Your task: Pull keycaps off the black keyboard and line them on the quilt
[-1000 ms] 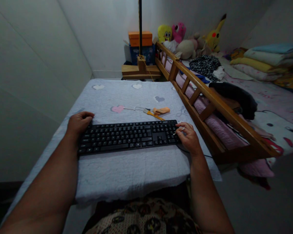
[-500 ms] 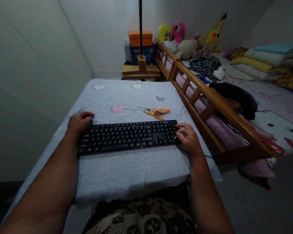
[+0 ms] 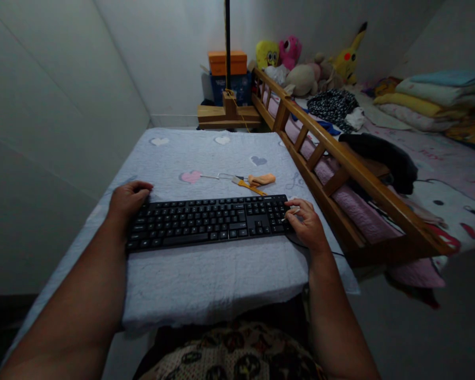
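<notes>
Your left hand (image 3: 129, 199) is resting by the left end of the keyboard (image 3: 198, 224), fingers together, its grip impossible to tell; your right hand (image 3: 305, 224) is pinching a white stick (image 3: 295, 210) over the number pad (image 3: 277, 214). Cloth (image 3: 217, 274) is stretching from there to the near edge; a bed rail (image 3: 340, 146) is bordering the right.

The computer keyboard (image 3: 206, 224) looks like matt black plastic. Beneath it, the tablecloth (image 3: 214, 274) is soft, crinkled cloth. The bed guardrail (image 3: 332, 142) is brown wood with a low gloss; the Pikachu plush (image 3: 345, 64) looks like fuzzy fabric.
</notes>
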Motion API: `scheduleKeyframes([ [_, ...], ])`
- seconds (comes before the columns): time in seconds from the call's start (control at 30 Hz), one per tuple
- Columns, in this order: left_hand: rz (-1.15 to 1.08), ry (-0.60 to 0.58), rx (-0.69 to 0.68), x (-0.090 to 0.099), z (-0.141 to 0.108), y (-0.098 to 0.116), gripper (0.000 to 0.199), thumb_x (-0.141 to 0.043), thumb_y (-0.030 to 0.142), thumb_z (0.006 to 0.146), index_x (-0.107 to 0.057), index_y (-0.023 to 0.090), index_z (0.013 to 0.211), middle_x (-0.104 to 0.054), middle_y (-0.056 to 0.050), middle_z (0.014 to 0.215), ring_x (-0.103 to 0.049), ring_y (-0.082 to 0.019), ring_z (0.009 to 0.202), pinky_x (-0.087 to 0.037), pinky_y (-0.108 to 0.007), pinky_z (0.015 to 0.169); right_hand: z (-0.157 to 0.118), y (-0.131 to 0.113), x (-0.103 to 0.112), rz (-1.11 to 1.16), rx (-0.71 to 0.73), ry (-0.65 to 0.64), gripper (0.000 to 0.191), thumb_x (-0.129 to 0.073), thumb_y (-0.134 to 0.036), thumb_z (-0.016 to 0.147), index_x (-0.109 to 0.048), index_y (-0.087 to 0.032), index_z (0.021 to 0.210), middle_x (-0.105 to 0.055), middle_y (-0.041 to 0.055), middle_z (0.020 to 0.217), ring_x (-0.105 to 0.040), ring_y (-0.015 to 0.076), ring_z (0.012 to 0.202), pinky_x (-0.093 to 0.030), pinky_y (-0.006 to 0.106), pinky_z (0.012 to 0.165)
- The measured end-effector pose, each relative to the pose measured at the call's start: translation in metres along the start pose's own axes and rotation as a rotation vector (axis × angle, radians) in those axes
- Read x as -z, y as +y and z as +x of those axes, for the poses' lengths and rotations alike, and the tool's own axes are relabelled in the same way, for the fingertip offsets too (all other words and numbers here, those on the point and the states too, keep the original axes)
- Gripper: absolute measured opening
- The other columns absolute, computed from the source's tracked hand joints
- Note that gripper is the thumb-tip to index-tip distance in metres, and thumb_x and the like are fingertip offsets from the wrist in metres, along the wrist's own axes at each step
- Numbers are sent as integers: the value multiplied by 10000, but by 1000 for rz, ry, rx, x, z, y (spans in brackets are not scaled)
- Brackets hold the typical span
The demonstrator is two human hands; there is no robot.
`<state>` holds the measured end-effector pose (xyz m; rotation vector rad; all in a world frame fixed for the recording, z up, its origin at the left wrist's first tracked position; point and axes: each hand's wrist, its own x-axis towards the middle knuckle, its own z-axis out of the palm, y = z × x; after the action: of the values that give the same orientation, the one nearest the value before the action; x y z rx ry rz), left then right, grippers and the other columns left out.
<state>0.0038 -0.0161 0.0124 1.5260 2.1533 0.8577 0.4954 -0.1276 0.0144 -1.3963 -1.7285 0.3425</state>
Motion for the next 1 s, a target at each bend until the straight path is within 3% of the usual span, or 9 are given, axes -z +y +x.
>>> scheduleKeyframes([
  [0.33,-17,10,-3,-1,1,-1,412,-567,367,625,-733,166,945,-717,-36,898,-606,-216,818,-507,-391,924,-2,2,2,14,10,-61,160,-600,-235,834,-665,-259,691,-713,55,1110,-536,299,1251,-383,530,1121],
  [1.0,-20,13,7,0,-1,1,425,-561,353,622,-737,161,958,-702,-36,859,-602,-220,798,-505,-387,873,-3,4,6,-4,-31,16,172,-586,-239,834,-641,-254,671,-727,55,1078,-575,286,1213,-393,513,1107],
])
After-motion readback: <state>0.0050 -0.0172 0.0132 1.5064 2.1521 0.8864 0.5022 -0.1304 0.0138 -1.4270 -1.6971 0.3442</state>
